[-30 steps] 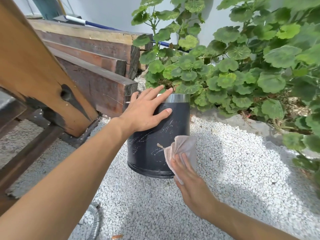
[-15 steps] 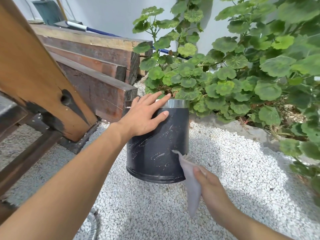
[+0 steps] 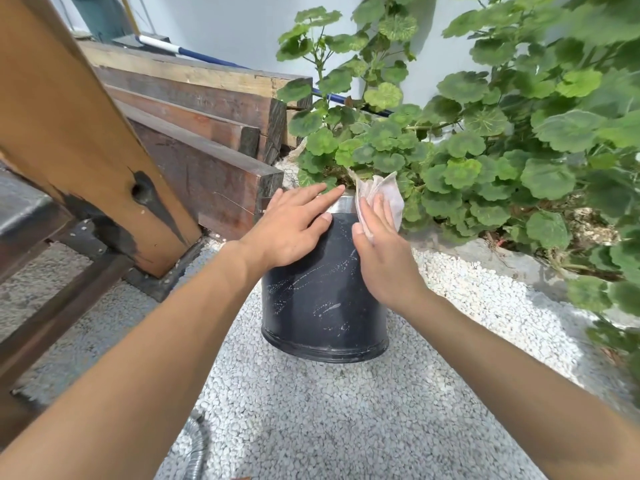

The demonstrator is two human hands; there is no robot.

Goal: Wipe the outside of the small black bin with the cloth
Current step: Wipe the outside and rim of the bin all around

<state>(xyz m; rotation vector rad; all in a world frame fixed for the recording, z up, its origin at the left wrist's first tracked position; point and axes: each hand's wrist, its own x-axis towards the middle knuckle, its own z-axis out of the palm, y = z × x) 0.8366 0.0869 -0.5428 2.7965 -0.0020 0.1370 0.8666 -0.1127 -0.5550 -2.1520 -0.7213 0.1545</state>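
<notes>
The small black bin stands on white gravel, its dark side streaked with pale scratches and a metal rim at the top. My left hand lies flat with fingers spread on the bin's upper left side and rim. My right hand presses a pale crumpled cloth against the bin's upper right side near the rim. Part of the cloth sticks up above the rim. The bin's far side is hidden.
Stacked dark timber beams lie to the left behind the bin, and a slanted wooden post stands nearer left. Leafy green plants crowd the right and back. White gravel covers the ground. A corrugated hose lies at the bottom.
My right hand has carried the cloth from the bin's lower right edge up to its upper right side by the rim. My left hand has stayed on the bin's top.
</notes>
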